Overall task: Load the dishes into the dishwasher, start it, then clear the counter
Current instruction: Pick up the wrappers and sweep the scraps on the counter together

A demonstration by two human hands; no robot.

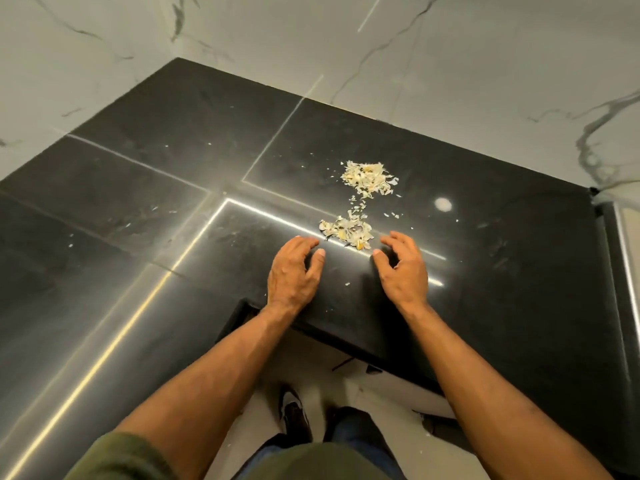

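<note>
Pale yellow-white food scraps lie on the glossy black counter (156,202) in two heaps joined by a thin trail: a far heap (369,178) and a near heap (348,231). My left hand (294,271) rests on the counter just left of the near heap, fingers loosely bent and holding nothing. My right hand (403,268) is just right of that heap, fingers relaxed and curved toward it, also holding nothing. Small flakes are scattered around both heaps.
White marble-look walls (450,64) close the counter at the back and left, forming a corner. The counter's front edge (346,344) runs under my forearms, with a recess at its left. Light floor, my shoes and trousers show below. A counter end sits at the far right (602,216).
</note>
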